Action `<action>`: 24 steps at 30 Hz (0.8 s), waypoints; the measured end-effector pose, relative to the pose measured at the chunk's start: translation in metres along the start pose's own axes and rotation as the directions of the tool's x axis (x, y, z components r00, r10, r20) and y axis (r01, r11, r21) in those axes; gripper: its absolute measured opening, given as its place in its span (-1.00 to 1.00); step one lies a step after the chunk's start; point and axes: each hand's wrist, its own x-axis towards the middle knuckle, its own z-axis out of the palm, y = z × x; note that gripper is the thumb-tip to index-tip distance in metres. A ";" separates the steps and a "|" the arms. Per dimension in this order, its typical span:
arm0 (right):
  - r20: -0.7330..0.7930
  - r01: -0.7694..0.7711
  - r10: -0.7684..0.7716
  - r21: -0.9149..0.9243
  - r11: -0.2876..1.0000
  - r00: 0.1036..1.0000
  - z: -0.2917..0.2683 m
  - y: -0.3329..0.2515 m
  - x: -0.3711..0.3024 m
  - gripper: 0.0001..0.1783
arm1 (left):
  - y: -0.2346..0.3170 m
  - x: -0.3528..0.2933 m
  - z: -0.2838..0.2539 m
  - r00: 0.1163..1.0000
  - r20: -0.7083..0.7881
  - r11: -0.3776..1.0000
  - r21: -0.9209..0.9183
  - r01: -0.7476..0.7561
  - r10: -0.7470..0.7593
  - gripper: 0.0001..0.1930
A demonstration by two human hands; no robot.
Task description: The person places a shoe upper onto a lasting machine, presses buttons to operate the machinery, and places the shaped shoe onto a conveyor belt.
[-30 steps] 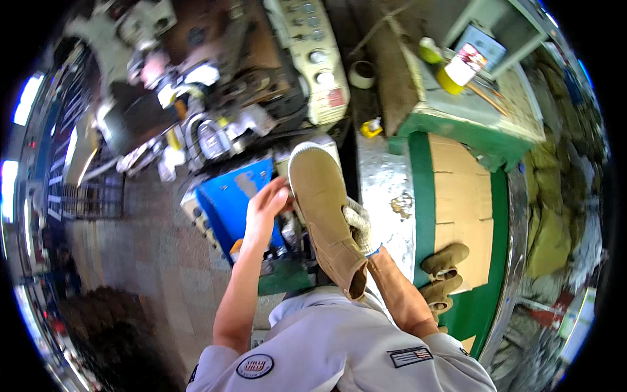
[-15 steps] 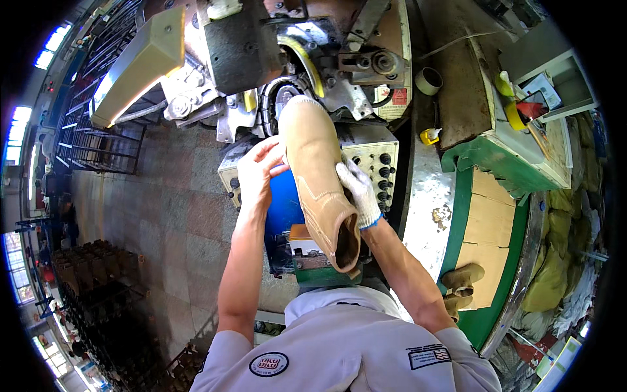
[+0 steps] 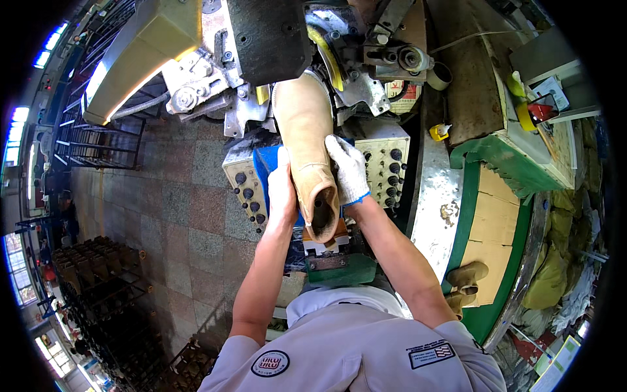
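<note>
A tan ankle boot [image 3: 305,127] points away from me, its far toe end in between the metal jaws of a machine [image 3: 271,49]. Its dark opening and a lace-like side seam face my body. My bare left hand [image 3: 282,189] grips the boot's left side, with the thumb along it and the other fingers hidden beneath. On the right side, my right hand [image 3: 349,170] in a white knitted glove presses its fingers around the boot. The machine plate hides the toe tip.
Control boxes with black knobs [image 3: 385,166] flank the boot, with a blue cover [image 3: 266,163] by the left one. At right, a green-edged bench [image 3: 486,228] carries another pair of tan boots [image 3: 467,277]. Dark racks [image 3: 98,268] stand on the tiled floor at left.
The boot has moved away from me, its toe now between the machine's jaws. Both hands have gone with it, and the left hand has closed more tightly along its side.
</note>
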 end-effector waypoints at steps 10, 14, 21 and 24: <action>-0.050 0.058 -0.054 0.075 0.995 0.997 0.004 0.026 0.007 -0.57 | 0.013 0.012 -0.006 0.983 0.128 0.975 0.163 -0.148 0.128 -0.34; -0.002 0.026 -0.026 0.092 0.995 1.000 0.008 0.010 -0.003 -0.59 | 0.009 0.016 -0.008 0.984 0.110 0.972 0.177 -0.156 0.138 -0.34; -0.040 0.054 -0.052 0.049 0.997 0.998 0.012 0.017 0.000 -0.57 | 0.012 0.020 -0.010 0.986 0.108 0.971 0.188 -0.145 0.126 -0.33; 0.000 0.077 -0.077 -0.003 0.997 0.997 0.001 0.019 0.004 -0.54 | 0.000 0.025 -0.013 0.973 0.134 0.952 0.219 -0.216 0.190 -0.32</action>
